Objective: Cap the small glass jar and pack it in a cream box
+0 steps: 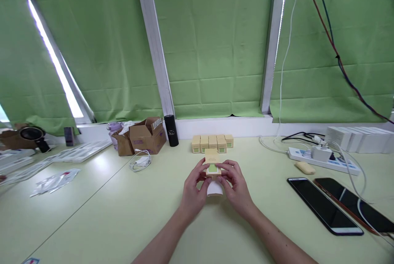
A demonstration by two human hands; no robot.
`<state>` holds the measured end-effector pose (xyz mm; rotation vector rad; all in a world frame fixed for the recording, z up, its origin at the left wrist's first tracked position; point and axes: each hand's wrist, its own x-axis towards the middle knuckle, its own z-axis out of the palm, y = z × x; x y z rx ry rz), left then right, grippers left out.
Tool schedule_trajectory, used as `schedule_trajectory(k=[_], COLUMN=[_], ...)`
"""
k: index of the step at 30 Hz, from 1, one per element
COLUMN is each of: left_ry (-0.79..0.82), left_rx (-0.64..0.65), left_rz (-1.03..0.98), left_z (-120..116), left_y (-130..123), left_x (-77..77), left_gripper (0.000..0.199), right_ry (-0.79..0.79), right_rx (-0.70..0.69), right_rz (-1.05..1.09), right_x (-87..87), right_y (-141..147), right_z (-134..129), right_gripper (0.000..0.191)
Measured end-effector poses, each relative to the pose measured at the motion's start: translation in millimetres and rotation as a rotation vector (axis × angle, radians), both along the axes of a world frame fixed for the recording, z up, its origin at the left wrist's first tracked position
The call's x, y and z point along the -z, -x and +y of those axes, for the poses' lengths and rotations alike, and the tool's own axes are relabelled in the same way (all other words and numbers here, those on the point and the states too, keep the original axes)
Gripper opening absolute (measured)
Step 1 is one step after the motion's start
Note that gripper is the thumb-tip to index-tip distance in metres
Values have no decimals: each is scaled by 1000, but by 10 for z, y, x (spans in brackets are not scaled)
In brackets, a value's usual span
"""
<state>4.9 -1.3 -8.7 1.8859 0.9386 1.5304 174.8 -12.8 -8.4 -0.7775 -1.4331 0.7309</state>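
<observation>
Between my two hands is a small tan cardboard box [212,156], with one flap standing up at its far side. A white flap [214,189] hangs out toward me, and a green and white piece [213,169] shows in its opening. My left hand [196,186] grips the box's left side with thumb and fingers. On the other side, my right hand [235,184] pinches the right edge, fingertips near the green piece. Just beyond them, several closed small tan boxes [204,144] with green labels stand grouped on the table [172,223].
Left of the boxes are a black cylinder [171,130], an open brown carton [148,135] and a white charger with cable [142,161]. To the right lie two phones [325,205], a power strip [323,160], a beige oval object [305,168] and stacked white boxes [360,139].
</observation>
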Motion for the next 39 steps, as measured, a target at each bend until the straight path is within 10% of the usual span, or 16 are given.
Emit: schedule_trajectory(k=[16, 39], left_ry=[-50, 91], left_rx=[245, 212], left_rz=[205, -64], left_z=[-90, -90], left_y=[89, 54], left_x=[-94, -120], left_gripper=[92, 56], right_ry=[40, -52], right_rx=[37, -111], right_rz=[79, 32], right_x=[-17, -24], right_y=[-15, -2], right_z=[3, -49], right_gripper=[33, 38])
